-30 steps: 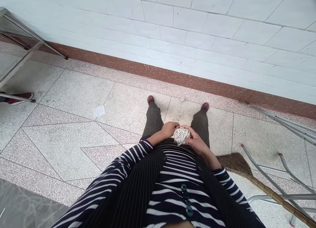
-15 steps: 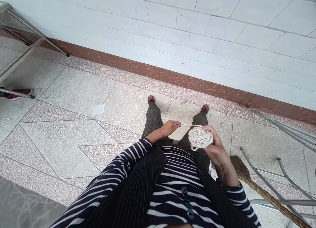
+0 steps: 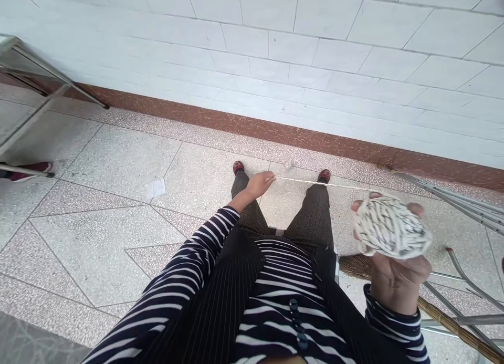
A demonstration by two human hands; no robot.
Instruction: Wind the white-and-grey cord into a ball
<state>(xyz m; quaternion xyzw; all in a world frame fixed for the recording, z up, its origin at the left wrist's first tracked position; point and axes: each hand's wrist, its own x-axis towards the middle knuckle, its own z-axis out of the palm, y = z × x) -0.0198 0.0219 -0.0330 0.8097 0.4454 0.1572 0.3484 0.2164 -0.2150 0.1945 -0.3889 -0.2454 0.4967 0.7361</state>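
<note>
A ball of white yarn [image 3: 389,227], slightly blurred, rests in my right hand [image 3: 397,269], whose fingertips curl around its far and left sides. From the ball a single strand [image 3: 315,182] runs left across the front of my legs. My left hand [image 3: 260,184] pinches that strand between thumb and fingers, in front of my thigh. The strand is stretched nearly straight between the two hands.
Metal-framed furniture [image 3: 59,88] stands at the left by the white tiled wall [image 3: 291,49], with another person's shoe [image 3: 31,170] below it. White paper [image 3: 156,188] lies on the floor. A straw broom [image 3: 444,324] and metal tube legs [image 3: 464,280] are at the right.
My right hand has moved right and nearer the camera with the yarn ball, turning palm up. The strand between the hands has grown much longer. My left hand has shifted slightly up and left.
</note>
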